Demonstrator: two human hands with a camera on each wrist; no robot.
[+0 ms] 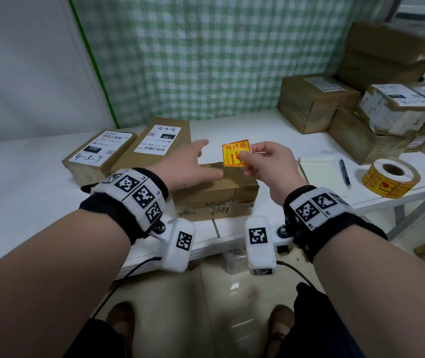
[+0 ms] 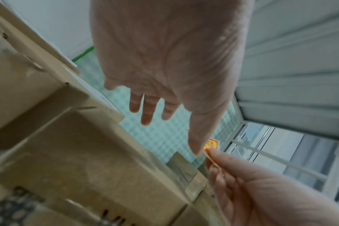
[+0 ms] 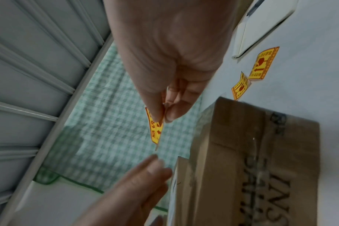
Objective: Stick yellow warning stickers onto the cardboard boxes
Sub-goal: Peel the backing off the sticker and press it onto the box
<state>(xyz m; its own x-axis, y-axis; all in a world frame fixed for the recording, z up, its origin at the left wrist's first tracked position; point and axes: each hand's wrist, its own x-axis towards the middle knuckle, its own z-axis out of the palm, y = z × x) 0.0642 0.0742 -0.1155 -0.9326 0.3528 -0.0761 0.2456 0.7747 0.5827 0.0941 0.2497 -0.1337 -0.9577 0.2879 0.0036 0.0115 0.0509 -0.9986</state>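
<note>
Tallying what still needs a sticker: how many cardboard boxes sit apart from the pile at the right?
3: the far-left box and the neighbouring box, both white-labelled, lie side by side; the front box lies nearest, below the left hand. None looks hidden.

Sticker headed 易碎品, left box label "4-3-7" and "260", next box label "15H" and "15H-159-A03", front box side printed "IN"

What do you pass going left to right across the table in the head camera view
Labelled box → second labelled box → left hand → yellow sticker → right hand → pen → sticker roll.
</note>
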